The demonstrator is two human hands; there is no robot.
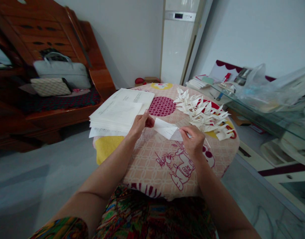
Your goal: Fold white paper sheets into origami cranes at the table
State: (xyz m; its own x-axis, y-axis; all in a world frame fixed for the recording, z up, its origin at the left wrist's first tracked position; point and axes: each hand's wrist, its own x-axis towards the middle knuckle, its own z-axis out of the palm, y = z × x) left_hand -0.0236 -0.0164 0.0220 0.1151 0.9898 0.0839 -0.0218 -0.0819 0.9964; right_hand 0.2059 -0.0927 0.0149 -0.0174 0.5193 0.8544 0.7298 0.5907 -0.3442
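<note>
A partly folded piece of white paper [164, 128] is held over the table between my two hands, with creases and faint print showing. My left hand [142, 123] has its fingers curled at the paper's left edge, thumb up. With thumb and forefinger, my right hand [193, 137] pinches the other side; part of the paper is hidden behind those fingers. Left of my hands lies a stack of printed paper sheets [117, 113], with smaller blank pieces on top. Behind my right hand sit several folded white paper cranes [202, 113], crowded together.
A patterned cloth covers the round table [147, 166]. To the right stands a glass-topped cabinet [264, 116] with plastic bags and papers on it. A wooden bench [97, 83] with a grey handbag [65, 73] is at the left. A tall white air conditioner [178, 46] stands behind.
</note>
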